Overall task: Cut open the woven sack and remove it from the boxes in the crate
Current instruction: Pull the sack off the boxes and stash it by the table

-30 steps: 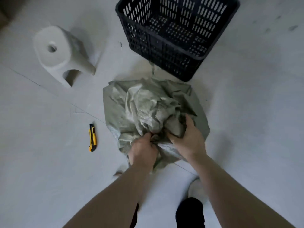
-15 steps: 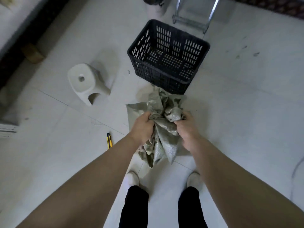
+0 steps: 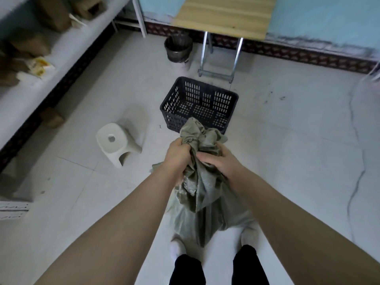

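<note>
Both hands bunch the loose sack into 1 bundle, off the crate.

Left hand [image 3: 177, 154] and right hand [image 3: 223, 162] each grip a fistful of the crumpled grey-green sack [image 3: 202, 194] at frame centre, fingers curled into the cloth, apparently to gather it for carrying off; its tail hangs between the arms toward the white shoes [image 3: 176, 246]. Just beyond, the black crate [image 3: 170, 120] shows no boxes inside, so the removal looks done; brown boxes [image 3: 30, 43] lie on the shelf at upper left. Against 0.5 s ago, the sack is held higher and hangs longer, the view has tipped up to show a bin [image 3: 178, 50] and a wooden surface [image 3: 224, 15], and the yellow knife near the stool [image 3: 115, 142] is out of sight.
</note>
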